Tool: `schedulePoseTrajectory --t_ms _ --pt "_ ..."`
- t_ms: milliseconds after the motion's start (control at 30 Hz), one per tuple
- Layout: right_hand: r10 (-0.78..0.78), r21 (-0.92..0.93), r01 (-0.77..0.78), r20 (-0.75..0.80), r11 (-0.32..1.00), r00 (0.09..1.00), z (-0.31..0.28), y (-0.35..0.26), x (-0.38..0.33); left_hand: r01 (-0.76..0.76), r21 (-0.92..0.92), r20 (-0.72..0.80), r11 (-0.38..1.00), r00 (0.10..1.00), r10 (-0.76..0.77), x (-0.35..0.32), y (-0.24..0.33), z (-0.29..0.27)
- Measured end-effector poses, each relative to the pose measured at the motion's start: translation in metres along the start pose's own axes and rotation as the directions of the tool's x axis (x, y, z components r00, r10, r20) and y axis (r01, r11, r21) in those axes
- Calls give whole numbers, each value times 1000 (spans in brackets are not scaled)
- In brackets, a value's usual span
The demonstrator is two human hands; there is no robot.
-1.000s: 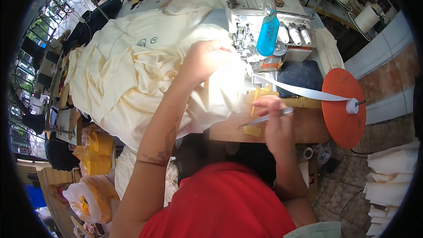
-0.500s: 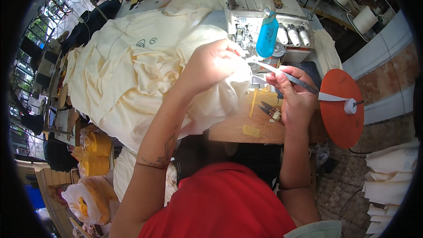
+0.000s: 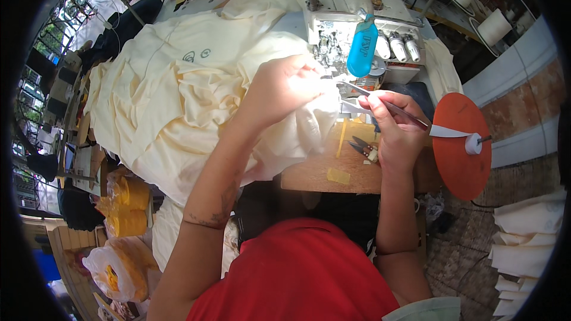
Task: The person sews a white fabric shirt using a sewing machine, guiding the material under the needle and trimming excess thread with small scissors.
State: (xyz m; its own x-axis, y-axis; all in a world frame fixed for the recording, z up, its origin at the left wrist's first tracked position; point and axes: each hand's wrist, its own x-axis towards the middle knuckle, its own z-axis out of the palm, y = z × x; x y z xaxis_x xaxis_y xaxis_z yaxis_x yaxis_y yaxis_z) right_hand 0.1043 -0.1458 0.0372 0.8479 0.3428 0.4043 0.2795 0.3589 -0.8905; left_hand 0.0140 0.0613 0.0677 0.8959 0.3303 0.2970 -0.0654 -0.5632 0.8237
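Along the bench (image 3: pixel 308 178), bare wood gives a hand a way between the cream cloth (image 3: pixel 178 101) and the snips (image 3: pixel 364 147). The sewing machine (image 3: pixel 345 2) blocks the far side, the orange disc (image 3: pixel 459 163) the right; glare makes gaps near the needle hard to judge.

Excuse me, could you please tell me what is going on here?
A person in a red shirt is working at a sewing machine. Their left hand is on cream fabric beside it; glare obscures its grip. Their right hand holds a slim metal tool, its tip pointing toward the machine. White tape leads from an orange disc toward that hand, and small snips lie on the wooden tabletop.
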Motion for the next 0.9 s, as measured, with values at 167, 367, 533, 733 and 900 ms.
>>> schedulePoseTrajectory --t_ms 167,367,533,733,900 --pt "-115 -376 136 80 916 990 10 3 16 55 -2 -26 998 998 -55 8 -14 5" --pt "-154 -463 195 126 865 980 14 20 28 78 36 -17 996 997 -77 23 -35 8" --pt "-229 -398 253 108 882 967 15 40 30 113 43 34 993 993 -114 31 -41 10" --pt "-179 -464 203 96 863 979 18 31 21 165 -112 102 980 983 -154 32 -47 8" --pt "-194 -394 223 114 891 974 17 43 28 133 -75 71 988 989 -127 33 -44 9"
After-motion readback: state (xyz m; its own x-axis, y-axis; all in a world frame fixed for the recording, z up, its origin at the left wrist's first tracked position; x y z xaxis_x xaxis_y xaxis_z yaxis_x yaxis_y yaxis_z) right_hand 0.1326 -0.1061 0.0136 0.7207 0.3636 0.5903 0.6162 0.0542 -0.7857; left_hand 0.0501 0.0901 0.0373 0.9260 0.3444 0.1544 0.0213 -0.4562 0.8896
